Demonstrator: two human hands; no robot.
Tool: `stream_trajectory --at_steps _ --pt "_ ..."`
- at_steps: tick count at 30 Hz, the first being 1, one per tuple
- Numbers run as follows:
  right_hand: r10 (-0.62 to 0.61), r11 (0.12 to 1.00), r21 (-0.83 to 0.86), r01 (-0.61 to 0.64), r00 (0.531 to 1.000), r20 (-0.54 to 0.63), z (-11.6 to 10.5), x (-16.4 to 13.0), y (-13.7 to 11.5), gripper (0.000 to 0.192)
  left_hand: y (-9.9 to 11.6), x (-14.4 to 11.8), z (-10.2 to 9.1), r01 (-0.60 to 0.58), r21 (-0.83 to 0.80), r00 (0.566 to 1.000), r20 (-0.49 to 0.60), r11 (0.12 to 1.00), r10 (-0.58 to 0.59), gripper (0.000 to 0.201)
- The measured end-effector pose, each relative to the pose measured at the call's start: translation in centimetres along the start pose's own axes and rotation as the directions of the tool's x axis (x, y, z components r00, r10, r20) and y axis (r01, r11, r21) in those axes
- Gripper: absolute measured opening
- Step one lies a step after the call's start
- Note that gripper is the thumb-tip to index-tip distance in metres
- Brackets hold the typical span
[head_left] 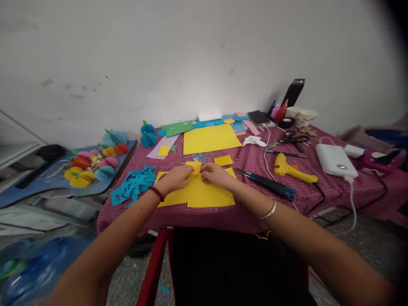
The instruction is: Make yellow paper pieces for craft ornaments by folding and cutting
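My left hand (177,177) and my right hand (215,174) meet over the middle of the table. Between their fingertips is a small piece of yellow paper (193,166), with the thumbs and fingers of both hands closed on it. Larger yellow paper sheets (210,196) lie flat under the hands. Just beyond the right hand rests a small yellow paper rectangle (223,160). A heap of cut blue paper strips (135,182) lies left of my left hand. A blue utility knife (267,183), its blade out, lies right of my right hand.
A yellow glue gun (295,171), black scissors (293,139) and a white power bank (336,160) with cables occupy the right side. A big yellow sheet (210,139) lies farther back. Paper cups (306,117) stand at the back right; colourful paper pumpkins (81,177) sit left.
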State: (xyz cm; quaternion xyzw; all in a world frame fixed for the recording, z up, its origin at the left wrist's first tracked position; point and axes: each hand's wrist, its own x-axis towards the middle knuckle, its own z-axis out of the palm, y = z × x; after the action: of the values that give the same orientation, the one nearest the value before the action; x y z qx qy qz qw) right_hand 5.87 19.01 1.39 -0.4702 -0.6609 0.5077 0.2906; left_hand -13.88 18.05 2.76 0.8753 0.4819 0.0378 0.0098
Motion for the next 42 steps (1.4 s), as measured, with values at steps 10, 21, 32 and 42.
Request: stream_trajectory --at_steps 10,21,32,42 --pt "0.135 0.756 0.627 -0.190 0.982 0.135 -0.5 -1.8 -0.1 0.018 1.2 -0.8 -1.0 0.112 0.071 0.948 -0.306 0.991 -0.086 0.020" --pt "-0.073 0.563 0.826 0.021 0.997 0.025 -1.2 -9.7 -1.9 0.023 12.9 -6.7 -3.5 -0.206 0.267 0.841 -0.444 0.941 0.310 0.020" --pt "-0.227 0.933 0.305 0.193 0.970 0.083 -3.3 -13.6 -0.9 0.022 14.5 -6.8 -5.8 -0.127 -0.259 0.846 -0.532 0.958 -0.032 0.011" --pt "-0.273 0.945 0.216 0.246 0.956 0.107 -3.4 -14.0 -1.2 0.016 14.9 -5.8 -5.5 -0.015 -0.569 0.890 -0.382 0.822 -0.248 0.017"
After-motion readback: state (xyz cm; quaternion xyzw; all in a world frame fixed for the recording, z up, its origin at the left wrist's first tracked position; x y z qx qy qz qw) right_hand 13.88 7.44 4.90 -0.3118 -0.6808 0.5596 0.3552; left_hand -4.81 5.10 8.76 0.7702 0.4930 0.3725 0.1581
